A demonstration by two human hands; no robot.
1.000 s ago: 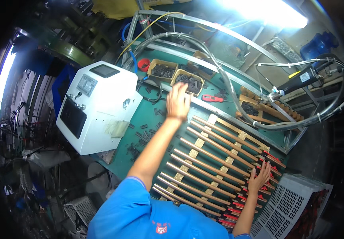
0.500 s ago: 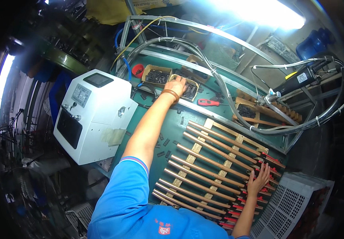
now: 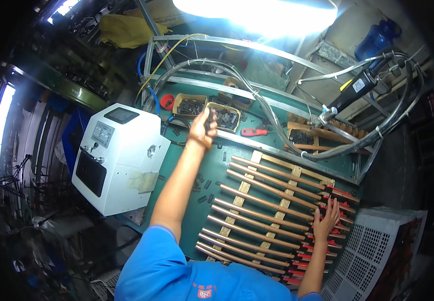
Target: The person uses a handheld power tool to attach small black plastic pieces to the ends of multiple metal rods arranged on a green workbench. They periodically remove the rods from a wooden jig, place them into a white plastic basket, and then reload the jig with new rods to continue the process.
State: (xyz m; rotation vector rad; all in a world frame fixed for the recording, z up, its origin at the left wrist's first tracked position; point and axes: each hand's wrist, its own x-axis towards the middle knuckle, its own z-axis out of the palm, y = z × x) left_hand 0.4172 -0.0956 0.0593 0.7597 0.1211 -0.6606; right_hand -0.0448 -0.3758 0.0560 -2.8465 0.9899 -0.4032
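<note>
My left hand (image 3: 204, 129) is raised just in front of a cardboard box of small black parts (image 3: 225, 116), its fingers curled in. A small dark part (image 3: 211, 112) shows at its fingertips; its exact shape is too small to tell. At the right, my right hand (image 3: 327, 220) lies with fingers apart over the red-and-black ends (image 3: 329, 204) of copper-coloured rods. Several of these rods (image 3: 262, 210) lie side by side across a wooden rack (image 3: 238, 201) on the green table. Whether the right fingers touch one end or more is hard to see.
A white machine (image 3: 119, 160) stands at the left. Behind the rack are a red-handled screwdriver (image 3: 253, 132), a second box of dark parts (image 3: 191, 106) and a red cup (image 3: 167, 102). Loose black pieces (image 3: 207, 184) dot the table. A grey crate (image 3: 362, 246) stands right; a powered screwdriver (image 3: 360, 88) hangs above.
My left hand has come up out of the box and back to the left, with a dark part in its fingers. My right hand has stayed over the rod ends. The whole view has shifted slightly.
</note>
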